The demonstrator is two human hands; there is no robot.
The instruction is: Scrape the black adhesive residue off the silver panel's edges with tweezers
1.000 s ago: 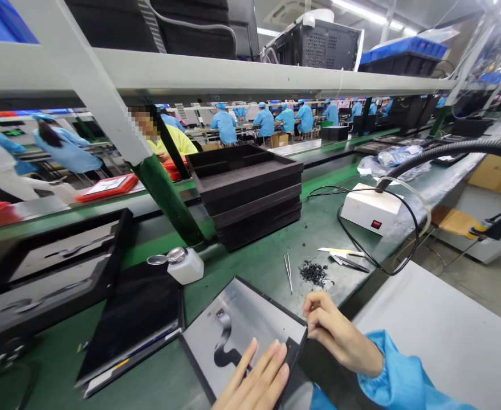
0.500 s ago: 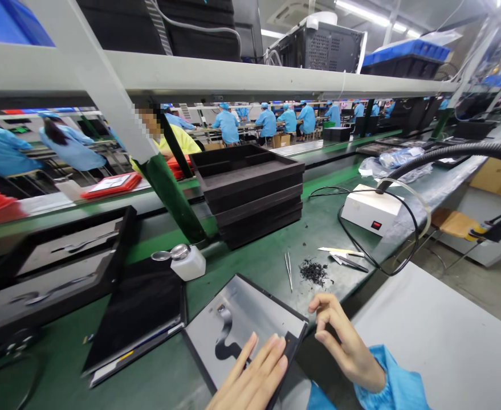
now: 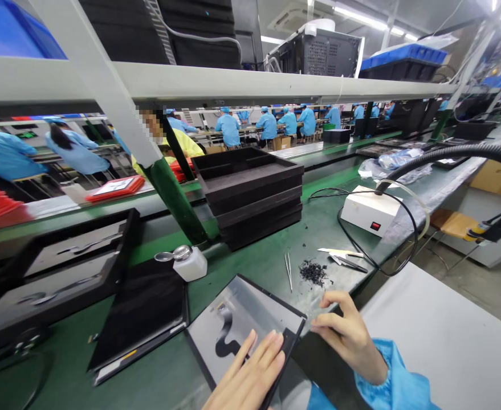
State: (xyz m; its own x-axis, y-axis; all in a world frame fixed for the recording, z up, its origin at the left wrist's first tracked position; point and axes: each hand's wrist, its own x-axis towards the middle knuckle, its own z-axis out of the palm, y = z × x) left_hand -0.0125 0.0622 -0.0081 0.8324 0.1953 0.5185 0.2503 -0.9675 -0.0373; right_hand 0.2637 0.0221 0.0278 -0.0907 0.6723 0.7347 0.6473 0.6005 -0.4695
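A display panel (image 3: 250, 302) with a silver back, dark rim and curved black ribbon cable (image 3: 223, 336) lies tilted at the bench's front edge. My left hand (image 3: 250, 376) rests flat on its near part, fingers stretched out, covering the cable's end. Just right of the panel's corner, my right hand (image 3: 348, 336) is raised with bent fingers, the tips drawn together. Whether something small is between them is unclear. Beyond the panel lie tweezers (image 3: 288, 272) and a pile of black scraps (image 3: 313, 272). Several hand tools (image 3: 344, 257), one with a pale yellow handle, lie to their right.
Stacked black trays (image 3: 254, 193) stand behind, beside a green post (image 3: 175, 199). Left are a white dispenser bottle (image 3: 190, 263), dark panels (image 3: 141, 313) and a tray of silver panels (image 3: 74, 250). A white box (image 3: 372, 210) with a black hose (image 3: 455, 151) stands right.
My right hand has turned slightly, and its fingertips have drawn closer together, a little lower beside the panel's corner. My left hand stays flat on the display panel.
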